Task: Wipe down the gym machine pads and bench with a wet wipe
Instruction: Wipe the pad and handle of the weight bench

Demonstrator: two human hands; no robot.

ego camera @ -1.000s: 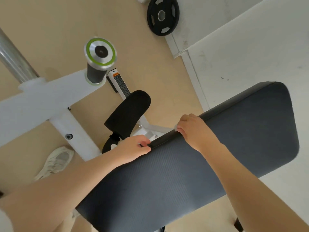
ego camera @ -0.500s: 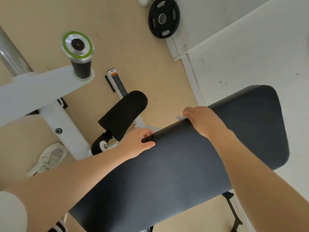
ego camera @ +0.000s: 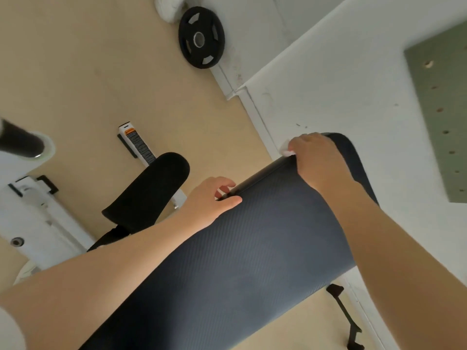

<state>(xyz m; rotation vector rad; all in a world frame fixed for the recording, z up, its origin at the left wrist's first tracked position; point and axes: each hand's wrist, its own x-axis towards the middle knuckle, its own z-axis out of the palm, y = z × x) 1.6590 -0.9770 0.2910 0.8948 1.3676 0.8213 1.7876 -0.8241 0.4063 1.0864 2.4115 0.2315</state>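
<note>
A long dark grey bench pad (ego camera: 252, 261) runs from the lower left to the upper right of the view. My right hand (ego camera: 318, 160) presses a small white wet wipe (ego camera: 286, 149) against the pad's far edge, near its upper right end. My left hand (ego camera: 212, 200) grips the same far edge further left, thumb on top and fingers curled over the side. A black roller pad (ego camera: 149, 190) stands beyond the bench on the white machine frame (ego camera: 38, 218).
A black weight plate (ego camera: 201, 37) leans against the white wall (ego camera: 341, 79) at the top. A green pegboard panel (ego camera: 444, 109) hangs at the right. A black grip (ego camera: 20, 142) sticks out at the left edge. Beige floor (ego camera: 88, 72) surrounds the machine. A black bench foot (ego camera: 346, 317) is at the lower right.
My right hand has slid with the wipe along the pad's far edge toward its upper right end. My left hand keeps its grip on the edge. The camera has shifted.
</note>
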